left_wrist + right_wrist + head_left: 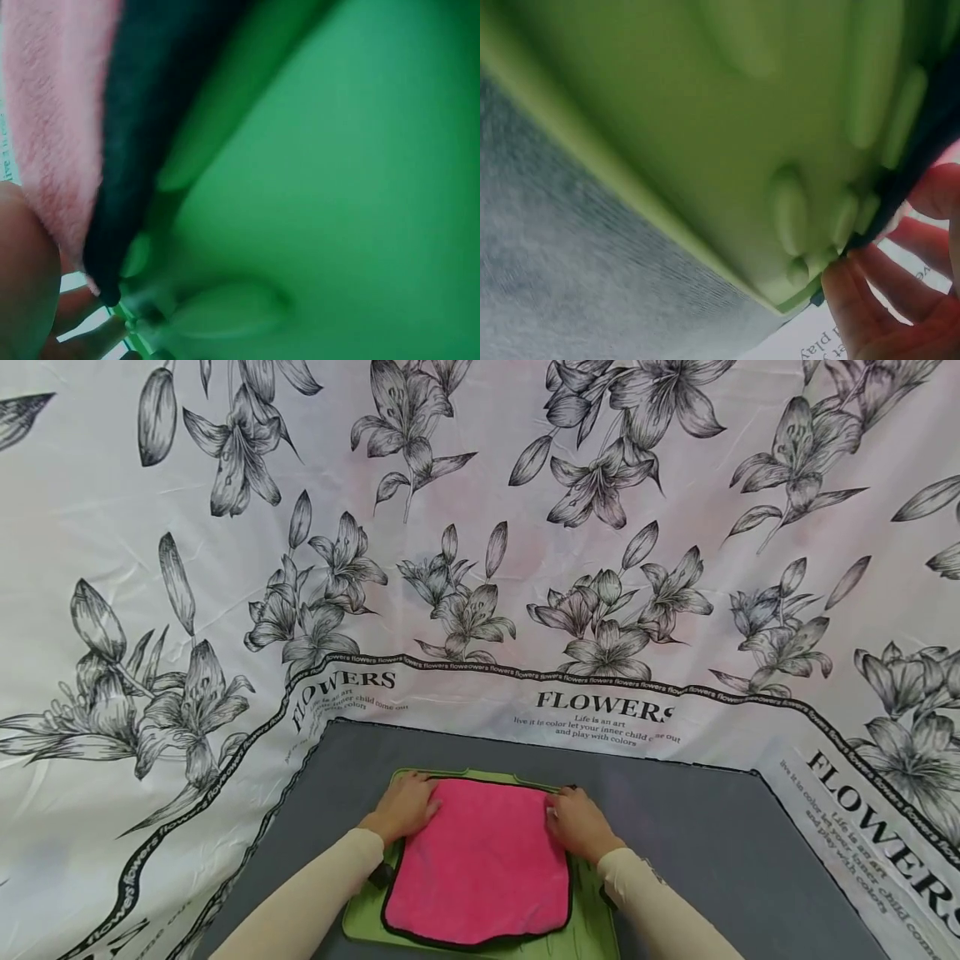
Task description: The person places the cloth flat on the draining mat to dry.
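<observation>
A pink cloth [480, 860] with black edging lies spread over a green ribbed tray [363, 917]. At its far left corner my left hand [407, 807] pinches the edge, thumb on top. My right hand [581, 822] pinches the far right corner. In the left wrist view, the cloth's fuzzy pink side [56, 112] and dark border hang between thumb and fingers, close over the tray [337, 187]. The right wrist view has the fingers of my right hand [900, 300] at the dark border, right by the corner of the tray [690, 150], whose raised ribs show.
The tray rests on a dark grey table [720, 852], which extends to both sides of it. Behind and around the table hangs a white sheet [480, 610] printed with black flowers and lettering. A dark band sits at each wrist.
</observation>
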The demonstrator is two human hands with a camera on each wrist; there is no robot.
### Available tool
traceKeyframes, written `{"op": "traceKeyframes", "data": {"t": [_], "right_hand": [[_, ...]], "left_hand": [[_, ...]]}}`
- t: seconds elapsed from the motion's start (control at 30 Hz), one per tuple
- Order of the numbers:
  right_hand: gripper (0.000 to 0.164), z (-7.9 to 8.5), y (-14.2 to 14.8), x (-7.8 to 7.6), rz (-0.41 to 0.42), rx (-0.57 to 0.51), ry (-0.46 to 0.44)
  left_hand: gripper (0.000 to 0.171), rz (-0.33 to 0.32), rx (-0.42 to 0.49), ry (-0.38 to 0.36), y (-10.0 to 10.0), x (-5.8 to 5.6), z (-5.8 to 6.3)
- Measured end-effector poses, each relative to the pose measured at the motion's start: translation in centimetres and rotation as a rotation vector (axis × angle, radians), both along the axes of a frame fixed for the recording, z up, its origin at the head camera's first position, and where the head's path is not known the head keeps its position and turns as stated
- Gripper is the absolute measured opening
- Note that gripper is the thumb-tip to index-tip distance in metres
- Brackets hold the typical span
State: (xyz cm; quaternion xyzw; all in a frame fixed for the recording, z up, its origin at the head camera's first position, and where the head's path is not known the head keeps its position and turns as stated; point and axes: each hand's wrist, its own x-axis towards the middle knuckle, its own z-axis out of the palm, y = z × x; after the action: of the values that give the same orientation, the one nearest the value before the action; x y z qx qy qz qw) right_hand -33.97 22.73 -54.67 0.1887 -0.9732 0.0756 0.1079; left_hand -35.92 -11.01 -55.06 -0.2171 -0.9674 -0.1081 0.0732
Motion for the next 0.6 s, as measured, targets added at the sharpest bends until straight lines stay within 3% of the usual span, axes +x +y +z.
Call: {"op": "traceKeyframes", "data": {"t": [0.3, 0.6], "right_hand": [[0.016, 0.5, 1.2, 1.0, 0.111, -0.088, 0.009], [0.019, 1.0, 2.0, 2.9, 0.27, -0.077, 0.151]], "left_hand": [[0.048, -0.064, 0.005, 0.037, -0.9, 0.7, 1.1], [0.052, -0.158, -0.027, 0.071, -2.9, 3.3, 3.1]]}}
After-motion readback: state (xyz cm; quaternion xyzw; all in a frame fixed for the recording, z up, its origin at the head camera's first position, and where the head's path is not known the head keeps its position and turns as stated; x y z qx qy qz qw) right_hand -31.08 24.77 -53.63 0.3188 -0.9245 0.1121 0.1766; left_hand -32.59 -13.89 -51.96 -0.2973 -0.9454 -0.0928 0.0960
